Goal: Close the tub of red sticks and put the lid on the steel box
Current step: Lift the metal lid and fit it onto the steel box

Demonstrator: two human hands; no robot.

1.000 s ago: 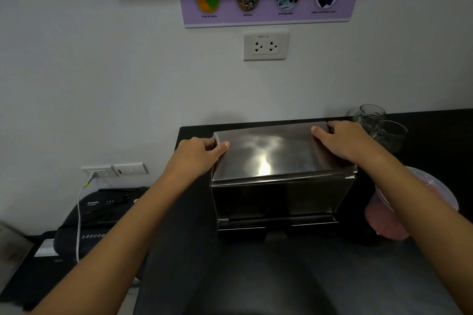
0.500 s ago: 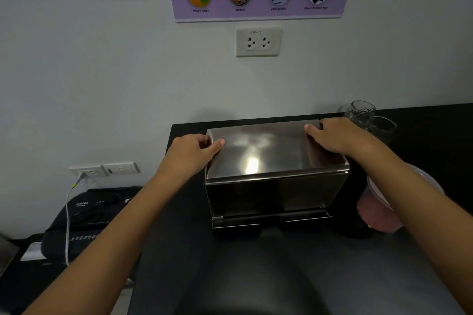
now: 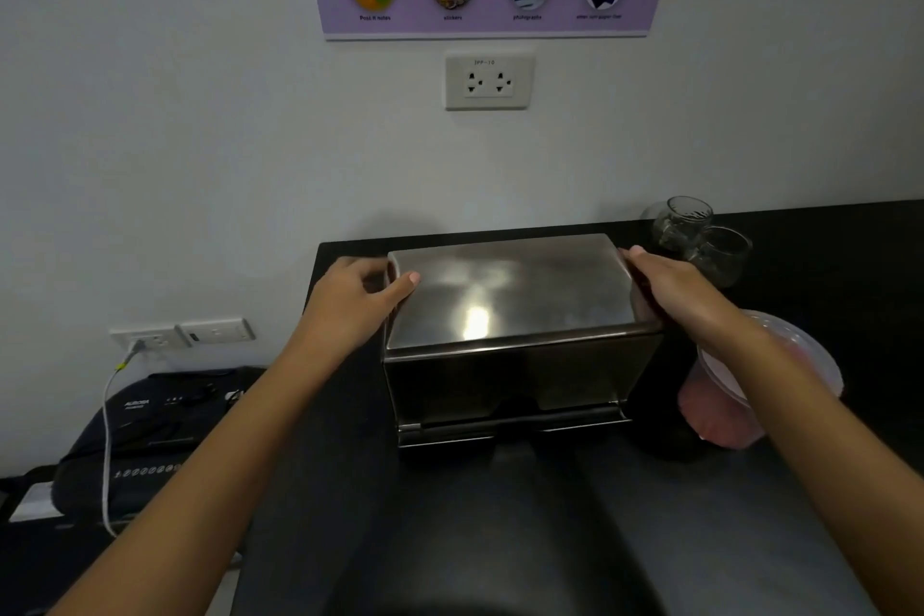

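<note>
The steel box (image 3: 520, 365) stands on the black counter (image 3: 825, 490) near the wall, and both hands are at its two ends. The lid (image 3: 505, 295) lies flat on top of the box and covers it fully; a bright spot of light shows on its surface.

The left hand (image 3: 350, 303) is at the left end of the lid. Its thumb lies on the top near the left front corner, and the other fingers curl down around the left edge, so it looks like a loose grip on the lid edge. I cannot tell how firmly it presses.

The right hand (image 3: 670, 285) is at the right end. Its fingers are together and stretched along the right edge toward the back corner; the thumb is hidden, so I cannot tell if the hand pinches the lid or only touches it.

Just to the right of the right wrist, partly behind the forearm, stands the tub (image 3: 725, 405). It is translucent, with something pinkish red inside, and a clear cover is on its top; if this is pressed shut I cannot tell. Behind the right hand, near the wall, are two glass jars (image 3: 700, 235), close to each other.

Left of the left arm, lower than the counter, is a dark machine (image 3: 150, 425) with a white cable (image 3: 107, 415) that goes up to a wall socket (image 3: 145, 339).
</note>
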